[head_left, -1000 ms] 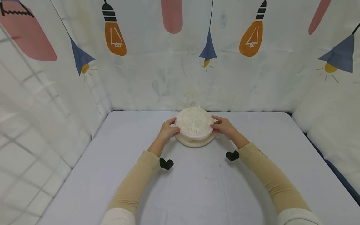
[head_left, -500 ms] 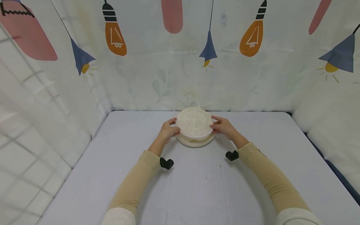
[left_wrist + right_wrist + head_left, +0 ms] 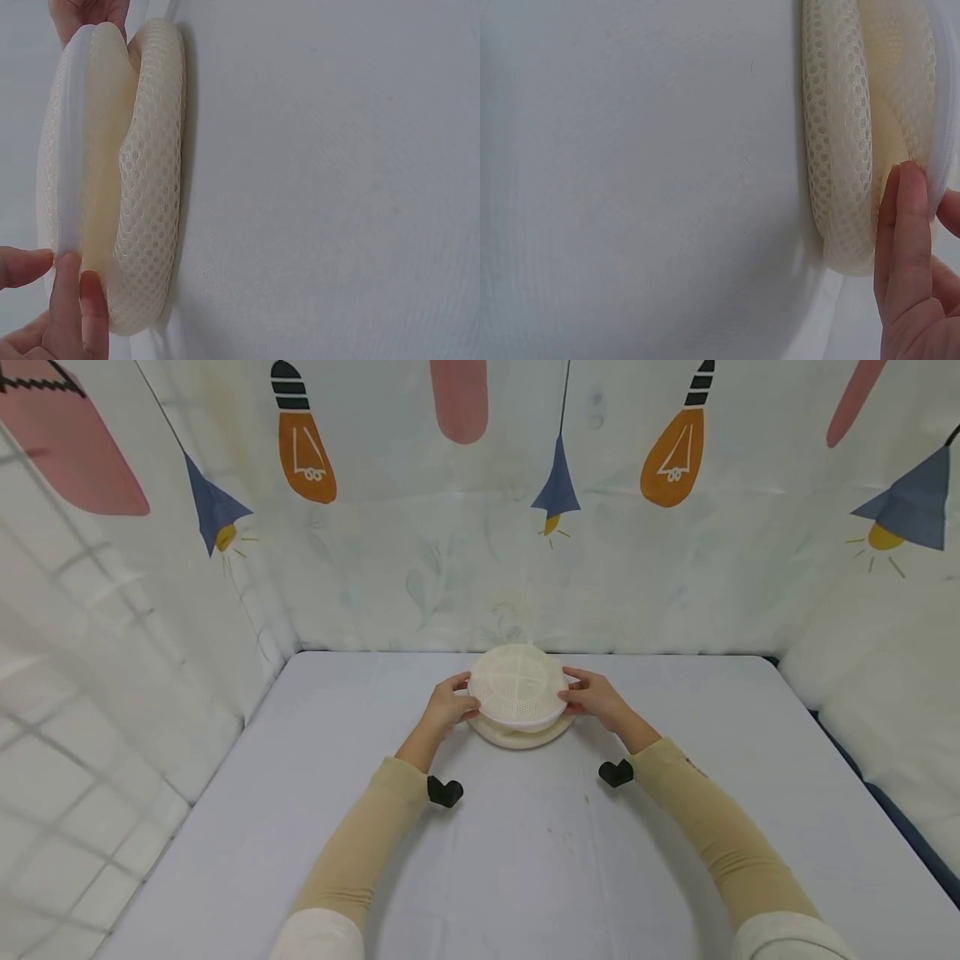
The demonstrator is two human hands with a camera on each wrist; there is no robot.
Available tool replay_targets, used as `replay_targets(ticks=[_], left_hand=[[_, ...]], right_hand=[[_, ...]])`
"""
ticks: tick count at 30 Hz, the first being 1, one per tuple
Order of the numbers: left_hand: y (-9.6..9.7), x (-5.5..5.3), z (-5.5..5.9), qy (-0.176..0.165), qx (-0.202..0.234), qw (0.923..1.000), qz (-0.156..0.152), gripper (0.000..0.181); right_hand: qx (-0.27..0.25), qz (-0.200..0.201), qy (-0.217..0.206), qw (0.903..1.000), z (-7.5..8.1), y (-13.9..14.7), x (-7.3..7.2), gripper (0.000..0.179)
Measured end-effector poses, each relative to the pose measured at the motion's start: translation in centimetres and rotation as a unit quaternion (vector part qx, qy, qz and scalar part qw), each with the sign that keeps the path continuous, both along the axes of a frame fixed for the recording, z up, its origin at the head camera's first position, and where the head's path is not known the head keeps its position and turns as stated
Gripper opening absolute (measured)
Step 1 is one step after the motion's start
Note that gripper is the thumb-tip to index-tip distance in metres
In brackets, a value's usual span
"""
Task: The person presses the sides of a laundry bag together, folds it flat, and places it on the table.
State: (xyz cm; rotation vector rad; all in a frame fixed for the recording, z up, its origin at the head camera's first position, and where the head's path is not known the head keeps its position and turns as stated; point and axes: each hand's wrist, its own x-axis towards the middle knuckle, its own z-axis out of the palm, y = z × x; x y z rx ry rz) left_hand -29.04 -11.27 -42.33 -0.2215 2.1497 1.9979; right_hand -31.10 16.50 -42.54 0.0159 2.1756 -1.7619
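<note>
A round cream mesh laundry bag [image 3: 519, 685] lies at the far middle of the table, its upper face tilted up off the lower part. At the bag's left edge my left hand [image 3: 447, 706] pinches the upper part between thumb and fingers. My right hand [image 3: 597, 700] grips the same part at the right edge. In the left wrist view, a smooth white band [image 3: 71, 157] runs round the upper rim, and the thick honeycomb mesh base [image 3: 150, 187] rests on the table. Fingers [image 3: 910, 225] reach into the fold between the two parts in the right wrist view.
A white cloth covers the table [image 3: 517, 860]. Behind it hangs a pale curtain [image 3: 360, 577] printed with lamps and bulbs. Black heart-shaped pieces [image 3: 446, 792] stick out by both wrists.
The head view has shifted very slightly. Both hands keep the same hold on the mesh laundry bag, which stays in its place.
</note>
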Motion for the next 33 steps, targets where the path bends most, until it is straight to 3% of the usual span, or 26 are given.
replay_targets(ticks=[33], left_hand=[[0.36,0.38,-0.89,0.001,-0.015,0.9999,0.003,0.071]], right_hand=[[0.038,0.000,-0.002,0.9993,-0.49,-0.32,-0.28,0.068]])
